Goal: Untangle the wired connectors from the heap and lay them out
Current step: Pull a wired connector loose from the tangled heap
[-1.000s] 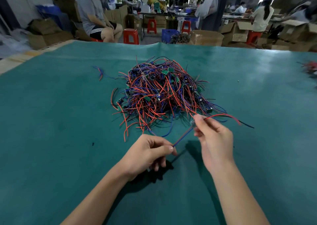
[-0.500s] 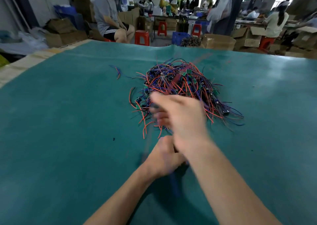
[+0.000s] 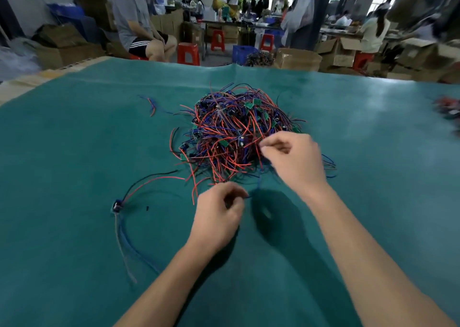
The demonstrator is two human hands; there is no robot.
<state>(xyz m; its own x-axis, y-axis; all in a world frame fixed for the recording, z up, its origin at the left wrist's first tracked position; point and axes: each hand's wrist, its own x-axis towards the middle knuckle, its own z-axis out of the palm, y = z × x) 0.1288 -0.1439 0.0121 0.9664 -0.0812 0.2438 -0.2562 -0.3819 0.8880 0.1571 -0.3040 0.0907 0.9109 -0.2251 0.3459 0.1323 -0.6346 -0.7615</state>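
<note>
On the green mat [image 3: 74, 227] nearest the camera, one freed connector [image 3: 117, 206] lies to the left, its blue leads running back toward the viewer and its red and black leads arcing away right toward the heap [image 3: 236, 137]. Just right of it, the left hand [image 3: 219, 214] hovers low, knuckles up, fingers curled with a thin blue wire [image 3: 256, 189] at its fingertips; it seems to pinch this wire, though blur leaves that unsure. Beyond, the right hand [image 3: 293, 159] reaches forward from a raised forearm, thumb and forefinger pinching a red wire at the heap's near right edge. Farther left, a stray wire [image 3: 151, 107] lies alone. A seated person [image 3: 139, 20] is behind the table.
</note>
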